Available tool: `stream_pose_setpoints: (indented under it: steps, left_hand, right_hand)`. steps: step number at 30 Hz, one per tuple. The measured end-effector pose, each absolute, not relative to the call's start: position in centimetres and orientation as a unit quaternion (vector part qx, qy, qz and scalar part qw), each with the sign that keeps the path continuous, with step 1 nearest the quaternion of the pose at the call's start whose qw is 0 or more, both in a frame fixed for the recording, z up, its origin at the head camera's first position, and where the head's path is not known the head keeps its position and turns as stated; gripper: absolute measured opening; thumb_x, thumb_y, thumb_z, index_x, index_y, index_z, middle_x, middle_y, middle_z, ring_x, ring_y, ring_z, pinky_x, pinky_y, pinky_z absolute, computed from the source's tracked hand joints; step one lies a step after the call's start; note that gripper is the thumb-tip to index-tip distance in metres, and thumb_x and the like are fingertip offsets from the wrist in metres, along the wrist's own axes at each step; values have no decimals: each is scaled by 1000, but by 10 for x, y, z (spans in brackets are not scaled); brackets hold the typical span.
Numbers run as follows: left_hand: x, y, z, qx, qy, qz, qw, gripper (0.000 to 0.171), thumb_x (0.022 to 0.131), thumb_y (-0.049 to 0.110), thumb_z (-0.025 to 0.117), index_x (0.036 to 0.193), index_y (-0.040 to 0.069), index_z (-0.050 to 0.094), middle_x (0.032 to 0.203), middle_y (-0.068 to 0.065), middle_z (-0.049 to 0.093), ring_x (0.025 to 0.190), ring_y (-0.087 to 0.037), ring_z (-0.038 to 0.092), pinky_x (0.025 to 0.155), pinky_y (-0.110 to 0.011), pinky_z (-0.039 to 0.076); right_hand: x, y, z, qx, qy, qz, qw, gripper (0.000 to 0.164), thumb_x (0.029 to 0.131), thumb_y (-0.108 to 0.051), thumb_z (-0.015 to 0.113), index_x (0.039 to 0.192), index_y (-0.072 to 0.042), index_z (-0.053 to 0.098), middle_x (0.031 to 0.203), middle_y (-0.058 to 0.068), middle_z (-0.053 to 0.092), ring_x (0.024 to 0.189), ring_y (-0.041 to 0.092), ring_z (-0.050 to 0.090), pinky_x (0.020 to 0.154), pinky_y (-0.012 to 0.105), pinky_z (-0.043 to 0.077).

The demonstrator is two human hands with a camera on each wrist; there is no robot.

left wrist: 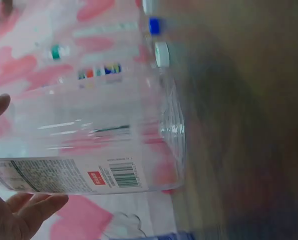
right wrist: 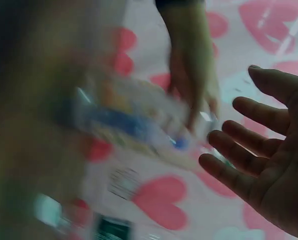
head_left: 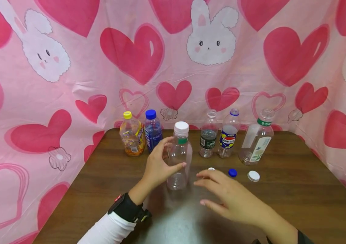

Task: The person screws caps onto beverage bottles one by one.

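Note:
In the head view my left hand (head_left: 157, 166) curves round a clear plastic bottle (head_left: 179, 156), which is upright with a white cap (head_left: 181, 128) on top. The thumb lies across its front and the fingers reach its left side. The left wrist view shows a label with a barcode (left wrist: 125, 175) low on this bottle, with fingertips (left wrist: 56, 201) at the label's edge. My right hand (head_left: 230, 195) hovers to the right of the bottle. Its fingers are spread and hold nothing, as the right wrist view also shows (right wrist: 268, 150).
Behind on the left stand a yellow-capped bottle (head_left: 132, 139) and a blue-capped bottle (head_left: 153, 132). Uncapped bottles (head_left: 208, 137) (head_left: 228, 135) (head_left: 256, 139) stand at the back right. Before them lie a blue cap (head_left: 232, 173) and white caps (head_left: 253, 176) (head_left: 211, 168) on the wooden table (head_left: 288, 203).

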State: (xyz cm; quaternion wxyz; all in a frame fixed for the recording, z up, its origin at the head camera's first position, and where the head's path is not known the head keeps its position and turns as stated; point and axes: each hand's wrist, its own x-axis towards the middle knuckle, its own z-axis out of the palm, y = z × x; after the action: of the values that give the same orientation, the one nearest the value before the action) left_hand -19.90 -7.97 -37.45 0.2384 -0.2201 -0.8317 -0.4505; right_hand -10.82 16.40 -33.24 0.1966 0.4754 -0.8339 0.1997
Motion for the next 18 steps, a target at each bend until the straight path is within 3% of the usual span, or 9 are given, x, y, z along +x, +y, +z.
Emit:
stream_pose_setpoints:
  steps: [5,12,18]
  left_hand:
    - [-234,-78,-377,-191,-839,-445,246,84,70,38,88,138,20,42,115,-4,60,89,-20,55,71,-34,50]
    - [-271,-67,-371,-162,-848,-442,245,85,70,35,88,138,16,41,108,-9,58,88,-22,54,71,-36,52]
    - [-292,-59,-370,-121,-857,-446,229,83,75,33,85,140,14,37,121,-13,56,105,-26,56,87,-44,54]
  right_hand:
    - [-97,156,-371,494,-831,197,163,29,90,-32,71,113,-16,64,123,-3,55,110,12,55,89,33,52]
    - [-89,151,-383,490,-835,210,135,31,86,-28,75,114,-19,64,122,-6,54,109,10,55,89,31,51]
    - [-88,149,-384,484,-840,217,117,30,88,-28,74,115,-19,64,123,-6,54,109,10,54,88,31,52]
